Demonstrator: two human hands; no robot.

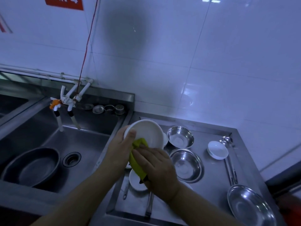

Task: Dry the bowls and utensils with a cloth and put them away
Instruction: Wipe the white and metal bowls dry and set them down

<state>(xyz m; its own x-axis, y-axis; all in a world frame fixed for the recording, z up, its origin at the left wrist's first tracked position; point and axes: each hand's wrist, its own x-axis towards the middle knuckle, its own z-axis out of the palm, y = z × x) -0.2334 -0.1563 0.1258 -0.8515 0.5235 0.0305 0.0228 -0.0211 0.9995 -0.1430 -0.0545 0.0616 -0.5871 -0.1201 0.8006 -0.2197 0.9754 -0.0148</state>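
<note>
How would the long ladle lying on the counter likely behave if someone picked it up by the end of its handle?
The ladle looks like steel, so probably stiff. Its small cup sits far from the handle's end, so it may feel tip-heavy. The shiny handle could be slippery if wet.

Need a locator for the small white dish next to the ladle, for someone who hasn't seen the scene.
Start at the steel counter right of the sink. Along its right edge lies a long ladle; the white dish sits against its handle, near the bowl end. It is the only white piece right of the two steel bowls.
</note>
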